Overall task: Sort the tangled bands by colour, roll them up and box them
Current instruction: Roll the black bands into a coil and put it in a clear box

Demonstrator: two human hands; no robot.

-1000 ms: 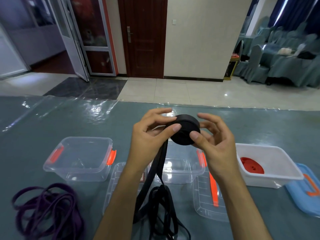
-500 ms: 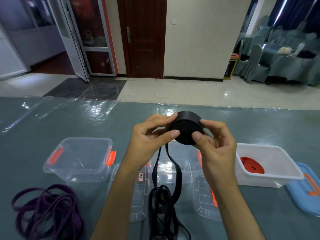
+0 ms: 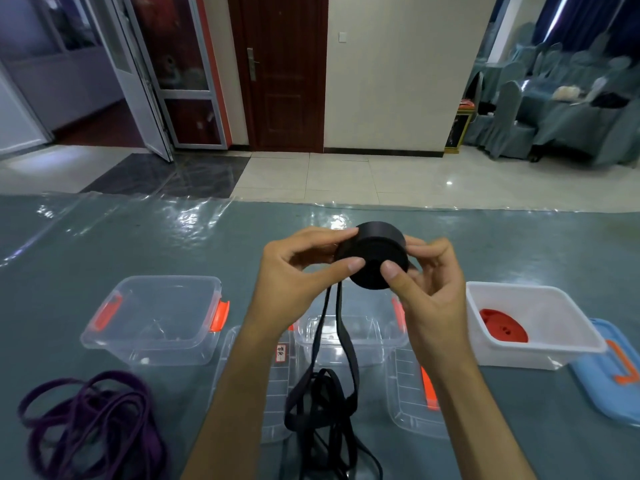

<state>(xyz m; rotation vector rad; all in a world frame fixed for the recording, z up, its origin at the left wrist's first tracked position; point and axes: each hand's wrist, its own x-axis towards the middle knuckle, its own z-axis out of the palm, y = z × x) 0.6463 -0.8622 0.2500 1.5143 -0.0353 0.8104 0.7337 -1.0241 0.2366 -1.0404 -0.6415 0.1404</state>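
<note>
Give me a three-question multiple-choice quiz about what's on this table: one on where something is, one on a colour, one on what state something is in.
1. Where is the red roll?
A. white box
B. left clear box
C. blue lid

2. What colour is the loose pile at the near left?
A. black
B. purple
C. red

3. The black band is:
A. fully rolled
B. partly rolled
C. boxed

Answers:
1 A: the red roll lies inside the white box.
2 B: the purple bands lie loose.
3 B: both hands, left and right, hold the black roll while its tail hangs tangled.
</note>
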